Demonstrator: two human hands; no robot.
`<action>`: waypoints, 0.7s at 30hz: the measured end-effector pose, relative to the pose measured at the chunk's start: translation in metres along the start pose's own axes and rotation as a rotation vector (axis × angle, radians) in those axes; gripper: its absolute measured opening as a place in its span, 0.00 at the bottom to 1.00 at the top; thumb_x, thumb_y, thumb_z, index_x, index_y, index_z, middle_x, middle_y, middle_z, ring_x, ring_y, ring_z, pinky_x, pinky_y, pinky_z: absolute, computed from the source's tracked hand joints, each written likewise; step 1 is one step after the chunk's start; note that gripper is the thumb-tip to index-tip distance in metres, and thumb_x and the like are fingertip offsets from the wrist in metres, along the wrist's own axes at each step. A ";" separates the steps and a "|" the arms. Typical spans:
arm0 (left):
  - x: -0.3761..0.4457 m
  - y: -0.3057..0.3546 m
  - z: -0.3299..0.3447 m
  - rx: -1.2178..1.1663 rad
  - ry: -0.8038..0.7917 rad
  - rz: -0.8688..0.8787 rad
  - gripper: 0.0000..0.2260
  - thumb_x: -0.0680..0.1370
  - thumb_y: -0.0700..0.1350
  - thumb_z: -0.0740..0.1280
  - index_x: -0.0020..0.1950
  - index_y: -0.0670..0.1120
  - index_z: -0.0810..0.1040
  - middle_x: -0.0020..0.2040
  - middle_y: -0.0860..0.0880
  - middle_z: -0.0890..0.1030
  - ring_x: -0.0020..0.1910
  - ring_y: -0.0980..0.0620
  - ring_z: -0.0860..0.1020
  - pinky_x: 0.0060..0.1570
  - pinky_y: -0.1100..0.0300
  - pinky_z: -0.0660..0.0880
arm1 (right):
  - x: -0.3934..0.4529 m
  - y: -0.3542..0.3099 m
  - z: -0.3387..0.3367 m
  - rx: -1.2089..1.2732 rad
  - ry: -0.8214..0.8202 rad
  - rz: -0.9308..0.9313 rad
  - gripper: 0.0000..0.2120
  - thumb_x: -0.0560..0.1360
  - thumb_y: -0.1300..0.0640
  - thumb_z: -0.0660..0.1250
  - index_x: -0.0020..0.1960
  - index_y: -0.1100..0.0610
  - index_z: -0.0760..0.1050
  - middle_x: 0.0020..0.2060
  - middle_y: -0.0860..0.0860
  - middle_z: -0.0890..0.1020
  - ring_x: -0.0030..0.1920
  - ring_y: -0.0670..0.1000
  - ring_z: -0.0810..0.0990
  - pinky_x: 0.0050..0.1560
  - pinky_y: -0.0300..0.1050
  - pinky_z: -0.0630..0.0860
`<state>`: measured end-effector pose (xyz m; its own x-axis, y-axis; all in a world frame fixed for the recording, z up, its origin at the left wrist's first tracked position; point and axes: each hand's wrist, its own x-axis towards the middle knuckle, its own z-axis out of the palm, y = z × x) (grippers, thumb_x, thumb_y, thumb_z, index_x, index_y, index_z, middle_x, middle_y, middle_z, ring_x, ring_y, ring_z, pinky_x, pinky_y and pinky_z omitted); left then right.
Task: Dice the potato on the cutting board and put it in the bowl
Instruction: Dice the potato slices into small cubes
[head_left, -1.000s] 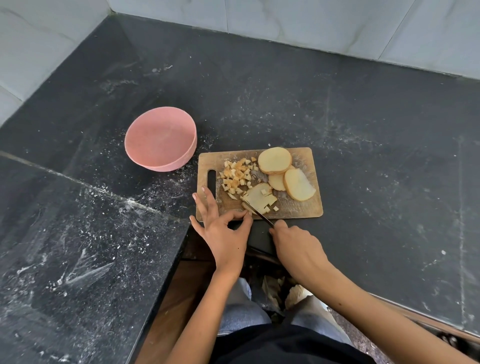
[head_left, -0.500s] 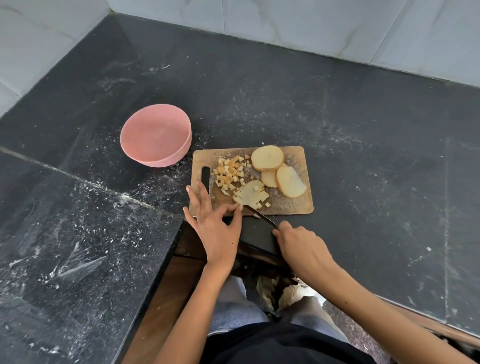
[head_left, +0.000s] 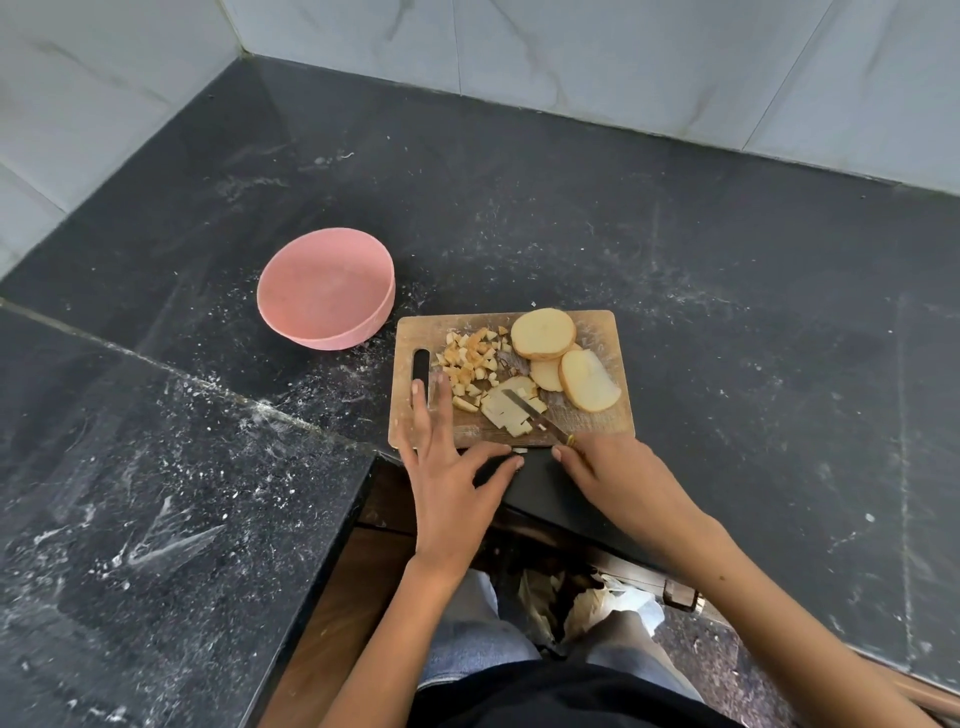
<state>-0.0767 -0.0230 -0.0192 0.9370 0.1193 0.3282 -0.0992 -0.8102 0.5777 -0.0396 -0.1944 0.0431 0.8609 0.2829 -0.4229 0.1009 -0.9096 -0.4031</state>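
Head view: potato (head_left: 566, 358) partly diced, slices remaining.

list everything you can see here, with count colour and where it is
bowl: 1, pink, on the counter left of and behind the board, nothing in it
cutting board: 1, wooden, at the counter's near edge, handle slot on its left
potato slices: 3 thick rounds, pale yellow with tan skin, overlapping on the board's right half
diced potato: a pile of small cubes, pale and orange-brown, on the board's left half
part-cut slice: 1, pale, near edge of the board, under the blade
knife: 1, silver blade, lying across the part-cut slice
counter: 1, black stone with white dust, L-shaped
wall tiles: pale grey marble, behind the counter
left hand: fingers spread, resting on the board's near left corner
right hand: grips the knife
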 end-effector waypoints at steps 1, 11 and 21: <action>0.001 0.002 0.001 0.017 -0.017 0.019 0.04 0.69 0.50 0.78 0.39 0.52 0.84 0.78 0.42 0.58 0.78 0.41 0.46 0.75 0.42 0.43 | 0.000 0.001 0.000 0.017 0.020 0.011 0.17 0.81 0.45 0.54 0.42 0.55 0.71 0.37 0.50 0.77 0.39 0.52 0.76 0.41 0.49 0.74; 0.003 0.010 0.007 0.144 -0.022 0.112 0.03 0.71 0.47 0.77 0.40 0.50 0.85 0.77 0.38 0.58 0.78 0.42 0.47 0.74 0.41 0.43 | 0.000 0.003 0.011 0.089 0.108 0.062 0.15 0.81 0.45 0.56 0.41 0.54 0.69 0.35 0.48 0.75 0.39 0.53 0.77 0.40 0.48 0.74; 0.001 0.011 0.010 0.114 -0.080 0.093 0.05 0.72 0.47 0.75 0.39 0.49 0.82 0.78 0.39 0.54 0.78 0.42 0.45 0.73 0.40 0.43 | 0.000 0.008 0.012 0.093 0.125 0.065 0.17 0.80 0.44 0.56 0.42 0.55 0.71 0.37 0.51 0.77 0.40 0.54 0.77 0.42 0.51 0.76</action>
<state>-0.0734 -0.0378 -0.0198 0.9496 -0.0012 0.3134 -0.1521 -0.8761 0.4575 -0.0452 -0.1979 0.0305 0.9202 0.1788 -0.3483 0.0014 -0.8912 -0.4537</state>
